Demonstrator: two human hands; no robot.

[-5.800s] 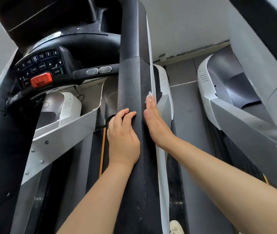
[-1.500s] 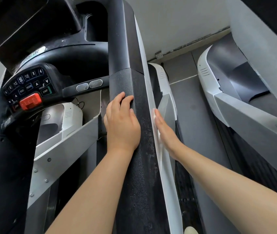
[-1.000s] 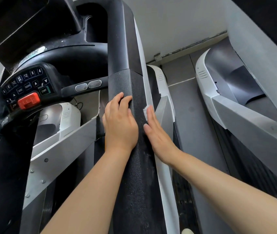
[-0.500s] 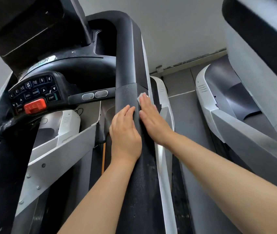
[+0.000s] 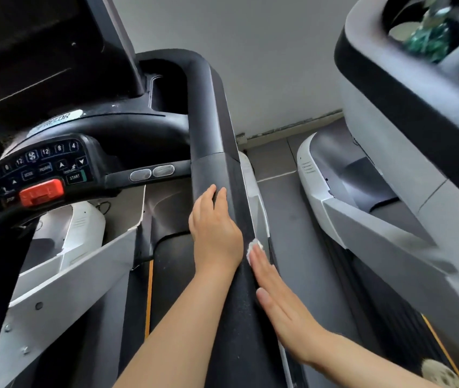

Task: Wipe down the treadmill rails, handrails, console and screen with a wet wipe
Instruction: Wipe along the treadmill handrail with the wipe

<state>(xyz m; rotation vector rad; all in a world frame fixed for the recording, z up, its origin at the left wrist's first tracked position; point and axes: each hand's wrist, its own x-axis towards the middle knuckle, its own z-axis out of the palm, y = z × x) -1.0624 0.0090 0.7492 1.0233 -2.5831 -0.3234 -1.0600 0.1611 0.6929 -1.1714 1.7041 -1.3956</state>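
A thick black padded handrail (image 5: 222,177) runs up the middle of the view from the bottom to the console. My left hand (image 5: 214,233) lies on its left side with the fingers draped over the padding. My right hand (image 5: 276,298) presses flat against the rail's right side, fingers straight, with a white wet wipe (image 5: 254,246) under the fingertips; only its edge shows. The console keypad (image 5: 43,166) with a red stop button (image 5: 40,191) is at the left. The dark screen (image 5: 40,49) is at the top left.
The grey side rail (image 5: 63,281) and the dark running belt (image 5: 166,275) lie below the handrail at the left. A second treadmill (image 5: 391,233) stands at the right, with green-patterned stuff in its cup holder (image 5: 430,37). Grey floor tiles (image 5: 287,219) lie between the two machines.
My right hand with the wipe has slid back down the rail's right side, from near the padding's upper end to below my left hand. My left hand stays on the rail.
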